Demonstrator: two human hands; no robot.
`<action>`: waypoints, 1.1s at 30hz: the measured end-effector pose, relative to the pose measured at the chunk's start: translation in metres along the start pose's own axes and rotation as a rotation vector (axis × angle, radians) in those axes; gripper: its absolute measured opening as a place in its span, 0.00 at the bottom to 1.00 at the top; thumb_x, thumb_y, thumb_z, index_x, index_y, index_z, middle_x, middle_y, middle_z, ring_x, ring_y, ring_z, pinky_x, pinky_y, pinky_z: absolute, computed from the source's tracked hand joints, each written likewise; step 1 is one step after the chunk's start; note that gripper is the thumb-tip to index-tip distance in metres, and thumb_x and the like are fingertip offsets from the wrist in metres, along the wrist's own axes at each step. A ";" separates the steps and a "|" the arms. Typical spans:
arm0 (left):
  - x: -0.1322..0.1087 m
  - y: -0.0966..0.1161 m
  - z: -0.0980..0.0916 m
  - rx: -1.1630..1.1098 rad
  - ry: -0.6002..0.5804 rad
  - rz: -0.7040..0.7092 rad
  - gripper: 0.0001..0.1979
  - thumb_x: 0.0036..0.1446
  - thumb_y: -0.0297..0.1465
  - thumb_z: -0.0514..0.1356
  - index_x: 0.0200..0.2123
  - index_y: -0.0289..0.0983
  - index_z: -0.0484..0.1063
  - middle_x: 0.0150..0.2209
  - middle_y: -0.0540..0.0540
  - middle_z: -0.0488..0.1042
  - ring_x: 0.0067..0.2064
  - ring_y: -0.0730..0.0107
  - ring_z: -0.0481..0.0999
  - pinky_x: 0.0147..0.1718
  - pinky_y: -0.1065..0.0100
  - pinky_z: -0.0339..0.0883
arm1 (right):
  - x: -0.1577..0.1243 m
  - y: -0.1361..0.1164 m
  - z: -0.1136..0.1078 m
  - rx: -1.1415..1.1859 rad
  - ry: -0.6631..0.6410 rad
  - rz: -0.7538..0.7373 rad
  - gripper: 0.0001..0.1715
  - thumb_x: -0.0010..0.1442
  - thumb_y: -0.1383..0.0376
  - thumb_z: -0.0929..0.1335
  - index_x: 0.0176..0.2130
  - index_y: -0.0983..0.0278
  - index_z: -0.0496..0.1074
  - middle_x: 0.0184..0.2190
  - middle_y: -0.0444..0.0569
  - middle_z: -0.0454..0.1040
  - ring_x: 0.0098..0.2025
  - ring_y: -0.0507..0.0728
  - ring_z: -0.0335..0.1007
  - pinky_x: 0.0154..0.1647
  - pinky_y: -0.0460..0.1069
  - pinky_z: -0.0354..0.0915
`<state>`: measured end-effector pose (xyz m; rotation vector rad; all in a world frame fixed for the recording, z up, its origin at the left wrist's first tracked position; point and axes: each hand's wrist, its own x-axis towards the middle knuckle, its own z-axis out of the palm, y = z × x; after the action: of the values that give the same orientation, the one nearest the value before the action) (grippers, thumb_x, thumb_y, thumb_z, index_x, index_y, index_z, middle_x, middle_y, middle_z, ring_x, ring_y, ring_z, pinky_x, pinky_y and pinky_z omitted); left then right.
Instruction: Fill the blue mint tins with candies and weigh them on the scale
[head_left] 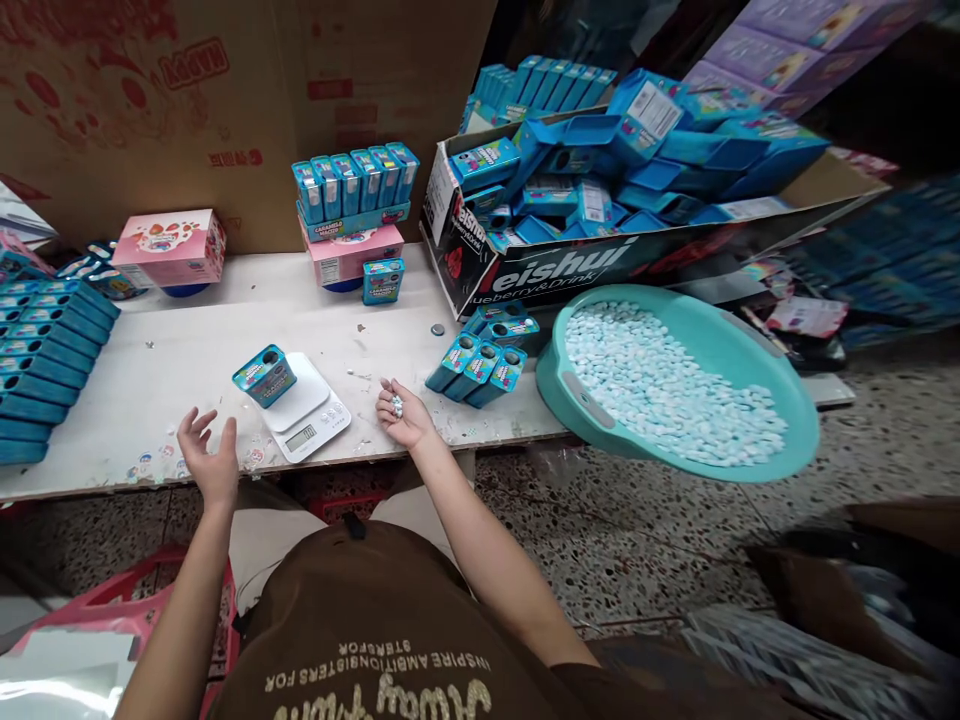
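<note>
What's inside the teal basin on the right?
The teal basin holds many small white and pale-blue pieces. Its floor beneath them is covered; anything underneath cannot be seen.

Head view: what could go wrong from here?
Candies could spill from the right hand, which is only loosely curled round them. The blue tin sits off-centre on the scale, so a brush from the nearby left hand might knock it off. The basin seems to reach past the table edge; a bump could tip it.

left hand (211, 458) spread; right hand (406, 418) cupped, palm up.
</note>
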<state>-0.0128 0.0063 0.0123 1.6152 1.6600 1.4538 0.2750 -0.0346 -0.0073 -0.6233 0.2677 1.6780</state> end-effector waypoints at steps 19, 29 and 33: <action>-0.036 -0.025 -0.017 0.006 0.141 -0.101 0.20 0.55 0.40 0.58 0.47 0.36 0.64 0.41 0.43 0.72 0.44 0.68 0.72 0.45 0.63 0.64 | 0.001 -0.008 -0.004 -0.536 0.105 -0.326 0.15 0.55 0.55 0.68 0.35 0.66 0.72 0.14 0.33 0.50 0.12 0.43 0.42 0.11 0.40 0.40; -0.011 0.012 -0.013 0.238 -0.046 0.232 0.20 0.54 0.37 0.60 0.49 0.37 0.64 0.44 0.43 0.72 0.49 0.63 0.68 0.50 0.58 0.61 | 0.044 -0.005 0.004 -1.709 0.248 -0.802 0.15 0.59 0.61 0.64 0.41 0.62 0.77 0.43 0.49 0.77 0.48 0.57 0.71 0.50 0.48 0.62; 0.019 0.046 0.006 0.332 -0.100 0.405 0.23 0.52 0.40 0.60 0.50 0.36 0.63 0.47 0.40 0.69 0.51 0.58 0.65 0.53 0.55 0.57 | 0.054 0.002 0.010 -2.030 0.206 -0.778 0.15 0.61 0.62 0.63 0.43 0.60 0.76 0.43 0.50 0.77 0.45 0.57 0.72 0.46 0.47 0.63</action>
<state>0.0095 0.0161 0.0566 2.2756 1.6481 1.2882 0.2659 0.0150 -0.0286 -1.9616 -1.5581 0.5730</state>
